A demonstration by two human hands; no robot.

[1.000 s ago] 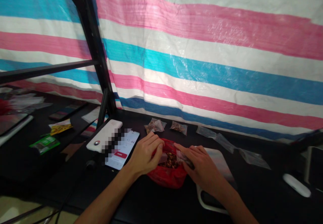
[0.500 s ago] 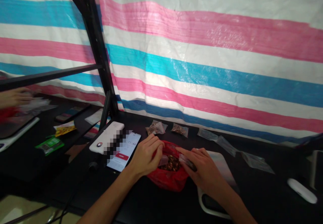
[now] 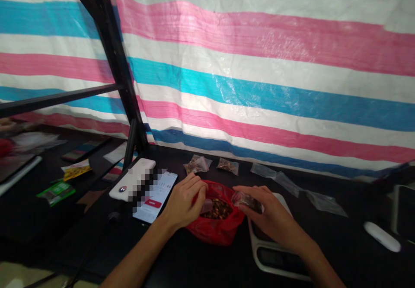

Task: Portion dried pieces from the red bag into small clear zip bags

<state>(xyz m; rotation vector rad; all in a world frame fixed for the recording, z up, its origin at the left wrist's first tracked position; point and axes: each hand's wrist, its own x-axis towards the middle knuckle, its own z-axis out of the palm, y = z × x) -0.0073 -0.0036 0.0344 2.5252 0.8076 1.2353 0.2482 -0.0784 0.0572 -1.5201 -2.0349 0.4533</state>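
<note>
Over the red bag [image 3: 215, 229], the right hand [image 3: 275, 219] pinches a small clear packet [image 3: 248, 200]; left hand [image 3: 183, 201] half curled.

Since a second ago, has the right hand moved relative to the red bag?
Yes. The right hand has drawn rightward off the red bag, holding a small pouch over the scale.

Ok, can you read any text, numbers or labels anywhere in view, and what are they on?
Nothing can be quoted.
Phone screen: faint digits and a red button, too blurred; partly pixelated.
Green packet and yellow packet: print too small.
Scale display: dark, unreadable.
Small clear bag in the right hand: no label visible.
</note>
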